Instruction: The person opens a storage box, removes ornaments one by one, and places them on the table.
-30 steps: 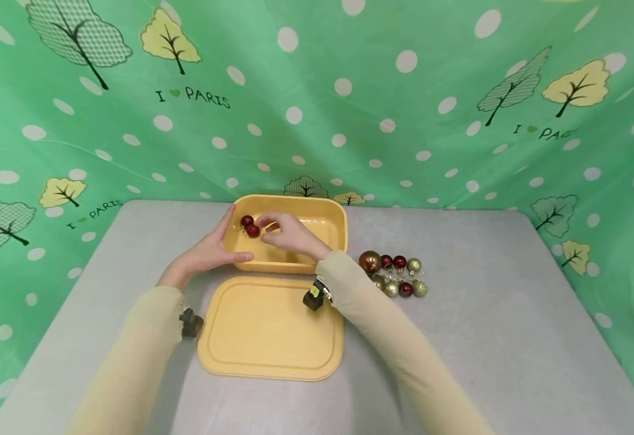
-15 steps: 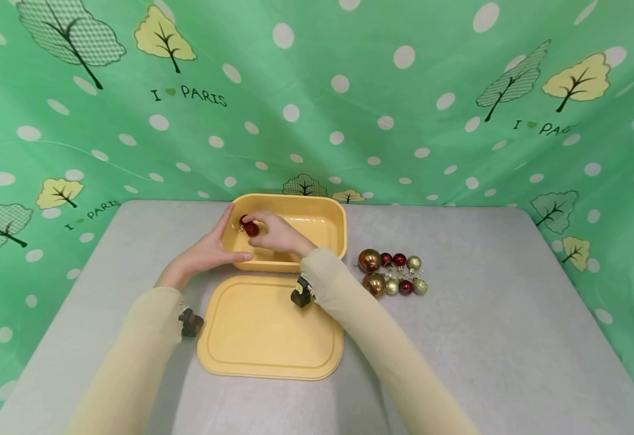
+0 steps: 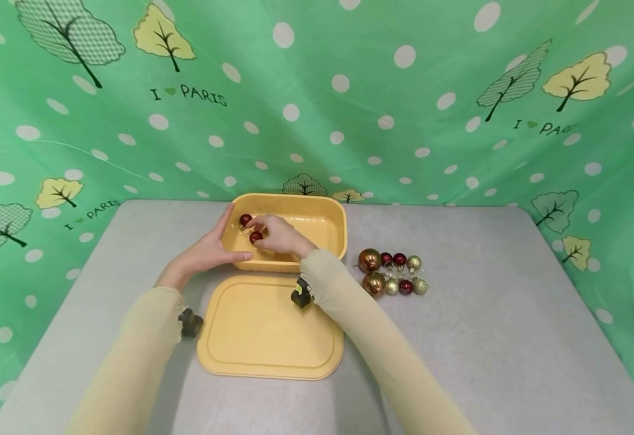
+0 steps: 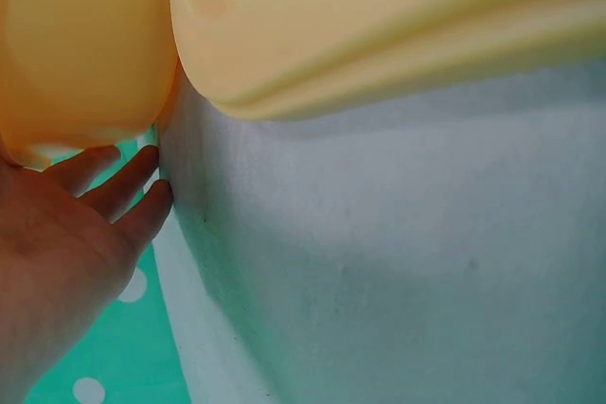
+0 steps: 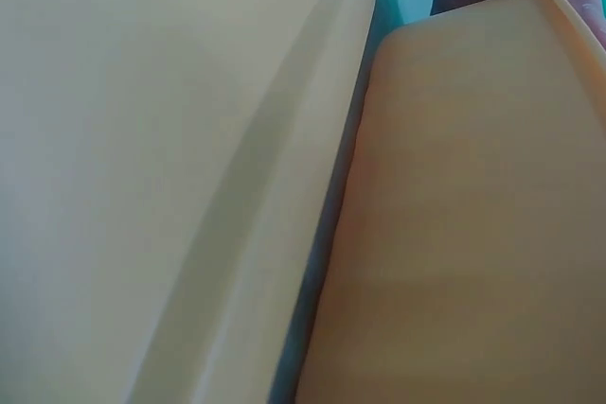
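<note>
In the head view a yellow rectangular box (image 3: 318, 210) stands at the back of the table. My left hand (image 3: 205, 251) rests against its left end, thumb along the front rim and fingers fairly straight. The left wrist view shows those fingers (image 4: 123, 186) by the box's outer wall. Inside the box, at its left end, my right hand (image 3: 280, 234) pinches a small dark red Christmas bauble (image 3: 256, 238) between thumb and curled fingers. Another dark red bauble (image 3: 245, 220) lies just beyond its fingertips. In the right wrist view the box's outer wall (image 5: 464, 196) hides the right hand.
The yellow lid (image 3: 270, 329) lies flat in front of the box, under my right wrist. Right of the box sit two rows of baubles, with large copper ones (image 3: 373, 284), small red ones (image 3: 406, 287) and gold ones (image 3: 420, 287). A green polka-dot cloth (image 3: 317, 90) hangs behind the grey table (image 3: 491, 326).
My right hand has moved left onto the red baubles, and the nearer one has shifted slightly toward me and to the right. My left hand has stayed at the box's end.
</note>
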`<state>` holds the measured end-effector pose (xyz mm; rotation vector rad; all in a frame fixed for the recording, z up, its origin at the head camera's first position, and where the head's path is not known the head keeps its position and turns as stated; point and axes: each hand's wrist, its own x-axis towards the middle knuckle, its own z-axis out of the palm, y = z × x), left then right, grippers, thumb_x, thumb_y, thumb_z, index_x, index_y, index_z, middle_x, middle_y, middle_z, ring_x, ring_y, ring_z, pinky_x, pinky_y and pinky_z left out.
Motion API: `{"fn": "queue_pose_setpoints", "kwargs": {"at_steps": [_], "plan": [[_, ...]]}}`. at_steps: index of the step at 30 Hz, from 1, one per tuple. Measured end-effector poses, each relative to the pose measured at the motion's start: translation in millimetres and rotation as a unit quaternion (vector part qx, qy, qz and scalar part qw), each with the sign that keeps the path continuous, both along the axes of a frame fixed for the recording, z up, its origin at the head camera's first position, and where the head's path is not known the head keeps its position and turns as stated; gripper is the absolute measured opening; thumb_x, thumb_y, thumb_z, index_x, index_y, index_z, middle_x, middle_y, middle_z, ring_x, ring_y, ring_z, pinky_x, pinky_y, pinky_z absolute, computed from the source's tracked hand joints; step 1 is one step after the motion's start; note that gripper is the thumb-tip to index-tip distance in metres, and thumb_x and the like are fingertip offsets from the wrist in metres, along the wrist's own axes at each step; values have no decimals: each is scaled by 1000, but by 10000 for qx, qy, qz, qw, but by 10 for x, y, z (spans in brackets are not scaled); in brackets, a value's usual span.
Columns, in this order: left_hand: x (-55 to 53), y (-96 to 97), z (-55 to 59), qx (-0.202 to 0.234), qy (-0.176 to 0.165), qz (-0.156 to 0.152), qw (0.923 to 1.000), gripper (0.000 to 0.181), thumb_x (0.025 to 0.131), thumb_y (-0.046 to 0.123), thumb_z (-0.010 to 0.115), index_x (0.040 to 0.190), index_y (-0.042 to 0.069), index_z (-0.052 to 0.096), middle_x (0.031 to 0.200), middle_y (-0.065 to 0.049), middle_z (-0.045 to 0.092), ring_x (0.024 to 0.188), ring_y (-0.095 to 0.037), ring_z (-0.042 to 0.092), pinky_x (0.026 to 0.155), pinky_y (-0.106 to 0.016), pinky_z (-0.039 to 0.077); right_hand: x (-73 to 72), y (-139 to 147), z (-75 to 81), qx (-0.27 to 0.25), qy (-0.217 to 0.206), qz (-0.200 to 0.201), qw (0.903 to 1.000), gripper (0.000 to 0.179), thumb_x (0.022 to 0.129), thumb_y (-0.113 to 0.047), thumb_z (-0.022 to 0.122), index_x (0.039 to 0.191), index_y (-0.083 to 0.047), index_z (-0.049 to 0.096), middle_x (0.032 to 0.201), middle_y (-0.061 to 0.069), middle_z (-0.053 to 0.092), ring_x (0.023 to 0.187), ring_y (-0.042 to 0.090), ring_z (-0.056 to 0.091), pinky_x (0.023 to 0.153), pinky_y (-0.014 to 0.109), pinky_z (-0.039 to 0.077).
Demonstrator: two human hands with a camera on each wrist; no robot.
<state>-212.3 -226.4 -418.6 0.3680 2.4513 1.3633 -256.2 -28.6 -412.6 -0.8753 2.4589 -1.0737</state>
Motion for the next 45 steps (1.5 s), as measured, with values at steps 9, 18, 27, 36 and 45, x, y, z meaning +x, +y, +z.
{"fn": "queue_pose_setpoints", "kwargs": {"at_steps": [9, 18, 27, 36, 45], "plan": [[22, -2, 9, 54, -15, -15, 10000, 118, 82, 24, 78, 153, 25, -16, 159, -16, -10, 144, -39, 1, 112, -57, 11, 32, -4, -23, 137, 215, -184, 9995, 27, 86, 2, 67, 113, -2, 67, 104, 7, 65, 96, 17, 57, 83, 23, 45], [62, 10, -3, -2, -73, 59, 10000, 119, 81, 27, 79, 154, 23, -15, 159, -17, -8, 143, -42, 4, 112, -58, 11, 114, 71, -18, -717, -164, -437, 9963, 27, 86, -2, 71, 112, 2, 67, 105, 9, 66, 94, 19, 61, 81, 20, 47], [74, 24, -3, 30, -87, 56, 9999, 120, 80, 25, 79, 154, 20, -16, 158, -22, -6, 141, -46, 6, 111, -59, 12, 218, 249, 36, -966, -137, -431, 9943, 32, 85, -3, 71, 115, 4, 64, 104, 10, 65, 98, 21, 60, 85, 24, 47], [54, 10, 15, 23, -79, 68, 9999, 121, 80, 26, 80, 154, 23, -16, 159, -21, -6, 142, -44, 7, 112, -58, 13, 286, 495, 162, -1073, -43, -514, 9929, 25, 87, -6, 70, 112, -1, 66, 103, 5, 65, 98, 15, 58, 84, 25, 49], [51, 4, 44, -12, -38, 96, 9999, 120, 81, 27, 79, 154, 23, -16, 159, -17, -9, 143, -40, 2, 113, -55, 9, 383, 757, 290, -1296, 161, -643, 9894, 24, 87, -8, 71, 110, -2, 67, 103, 7, 62, 96, 19, 59, 81, 31, 52]]}}
